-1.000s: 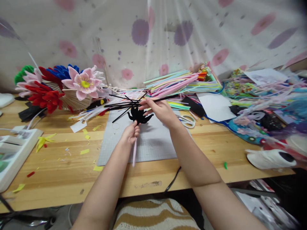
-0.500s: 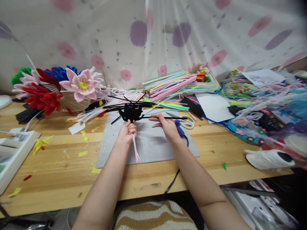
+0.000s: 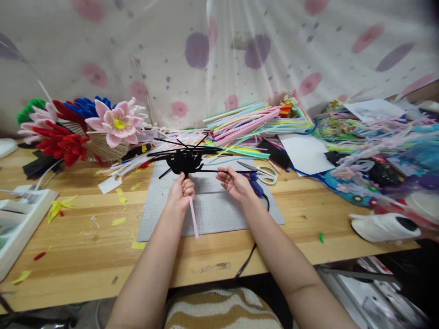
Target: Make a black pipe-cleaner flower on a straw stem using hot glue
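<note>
My left hand [image 3: 181, 193] is closed round a pink stem [image 3: 193, 219] that carries a black pipe-cleaner flower [image 3: 185, 161] at its top, held upright over the grey cutting mat [image 3: 219, 210]. Long black strands stick out sideways from the flower. My right hand [image 3: 235, 182] pinches one thin black strand [image 3: 219, 171] that runs rightward from the flower. A blue glue gun [image 3: 255, 183] lies on the mat just behind my right wrist, its black cord trailing off the table edge.
Scissors [image 3: 265, 171] lie at the mat's far right. Piles of coloured pipe cleaners [image 3: 254, 121] fill the back. Finished flowers [image 3: 116, 123] stand at back left, a white tray [image 3: 20, 219] at left, a white object [image 3: 384, 226] at right. Paper scraps dot the wooden table [image 3: 85, 242].
My right hand came down from the flower's top to the right, drawing out a black strand. The left hand lowered the flower slightly; the glue gun came into view.
</note>
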A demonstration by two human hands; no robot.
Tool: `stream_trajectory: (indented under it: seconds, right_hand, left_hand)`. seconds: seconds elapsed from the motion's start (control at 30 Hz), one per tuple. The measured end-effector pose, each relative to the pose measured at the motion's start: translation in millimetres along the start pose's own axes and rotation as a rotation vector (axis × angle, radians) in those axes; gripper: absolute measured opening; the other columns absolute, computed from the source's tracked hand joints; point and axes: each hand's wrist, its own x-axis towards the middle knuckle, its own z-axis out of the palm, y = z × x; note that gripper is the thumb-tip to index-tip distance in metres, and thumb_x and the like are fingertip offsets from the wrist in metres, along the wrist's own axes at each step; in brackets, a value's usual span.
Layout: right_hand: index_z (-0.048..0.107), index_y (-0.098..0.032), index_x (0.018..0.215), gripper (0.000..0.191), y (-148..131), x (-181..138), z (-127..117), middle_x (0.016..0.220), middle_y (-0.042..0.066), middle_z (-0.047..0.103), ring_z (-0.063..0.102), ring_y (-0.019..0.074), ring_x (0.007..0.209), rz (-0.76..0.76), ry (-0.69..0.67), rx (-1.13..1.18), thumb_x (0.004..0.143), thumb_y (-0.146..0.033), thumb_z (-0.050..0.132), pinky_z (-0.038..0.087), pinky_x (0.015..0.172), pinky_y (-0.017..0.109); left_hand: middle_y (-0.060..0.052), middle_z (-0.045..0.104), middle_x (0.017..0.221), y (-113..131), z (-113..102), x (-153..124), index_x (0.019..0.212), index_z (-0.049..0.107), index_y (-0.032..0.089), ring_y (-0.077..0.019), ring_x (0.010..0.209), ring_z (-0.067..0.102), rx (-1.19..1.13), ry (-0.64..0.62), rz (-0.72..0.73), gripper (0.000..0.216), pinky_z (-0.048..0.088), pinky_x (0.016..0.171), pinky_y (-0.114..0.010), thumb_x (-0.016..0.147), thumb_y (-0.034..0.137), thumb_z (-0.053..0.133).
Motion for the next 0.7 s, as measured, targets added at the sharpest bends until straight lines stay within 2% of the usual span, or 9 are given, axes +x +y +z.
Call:
stream_trajectory:
  seconds: [0.1, 0.23, 0.33, 0.47, 0.6, 0.7]
  right_hand:
    - [0.061, -0.013, 0.084, 0.033, 5, 4, -2, 0.065, 0.003, 0.067, 0.065, 0.0087, 0.063, 0.066, -0.008, 0.087, 0.091, -0.026, 0.031, 0.045, 0.045, 0.013]
    - [0.058, -0.014, 0.090, 0.031, 6, 9, 1, 0.077, 0.005, 0.069, 0.066, 0.0109, 0.075, 0.057, -0.046, 0.271, 0.092, -0.024, 0.029, 0.050, 0.048, 0.013]
    - [0.055, -0.012, 0.098, 0.029, 10, 11, 11, 0.079, 0.007, 0.069, 0.066, 0.0119, 0.078, 0.090, -0.044, 0.381, 0.092, -0.022, 0.028, 0.052, 0.050, 0.014]
    - [0.052, -0.008, 0.100, 0.028, 28, 17, 30, 0.077, 0.008, 0.067, 0.066, 0.0119, 0.078, 0.154, -0.011, 0.478, 0.091, -0.018, 0.027, 0.053, 0.057, 0.016]
    - [0.052, -0.010, 0.091, 0.027, 52, 32, 51, 0.070, 0.005, 0.064, 0.063, 0.0098, 0.067, 0.217, -0.078, 0.510, 0.091, -0.018, 0.026, 0.053, 0.060, 0.018]
    - [0.051, -0.013, 0.074, 0.034, 66, 43, 63, 0.053, -0.001, 0.054, 0.054, 0.0069, 0.049, 0.264, -0.136, 0.398, 0.091, -0.016, 0.022, 0.050, 0.052, 0.014]
  left_hand:
    - [0.010, 0.019, 0.041, 1, 0, -3, 0.076, 0.047, 0.010, -0.0021, 0.028, 0.022, -0.044, -0.074, -0.024, 0.027, 0.014, 0.024, -0.013, 0.092, 0.026, 0.032]
    - [0.010, 0.022, 0.042, 1, -3, -8, 0.080, 0.049, 0.009, -0.0025, 0.030, 0.025, -0.123, -0.175, -0.086, 0.027, 0.017, 0.025, -0.012, 0.092, 0.025, 0.030]
    - [0.010, 0.024, 0.042, -1, -3, -12, 0.084, 0.050, 0.010, -0.0026, 0.031, 0.027, -0.166, -0.253, -0.068, 0.026, 0.019, 0.027, -0.012, 0.092, 0.026, 0.032]
    - [0.009, 0.026, 0.042, -6, 1, -18, 0.086, 0.053, 0.011, -0.0024, 0.031, 0.028, -0.160, -0.328, -0.029, 0.024, 0.019, 0.027, -0.011, 0.091, 0.025, 0.033]
    - [0.009, 0.029, 0.043, -15, 8, -21, 0.089, 0.054, 0.012, -0.0020, 0.032, 0.028, -0.133, -0.390, 0.033, 0.025, 0.019, 0.028, -0.010, 0.092, 0.024, 0.033]
    - [0.008, 0.027, 0.044, -19, 11, -22, 0.090, 0.055, 0.012, -0.0022, 0.034, 0.027, -0.106, -0.403, 0.076, 0.024, 0.019, 0.029, -0.011, 0.091, 0.024, 0.034]
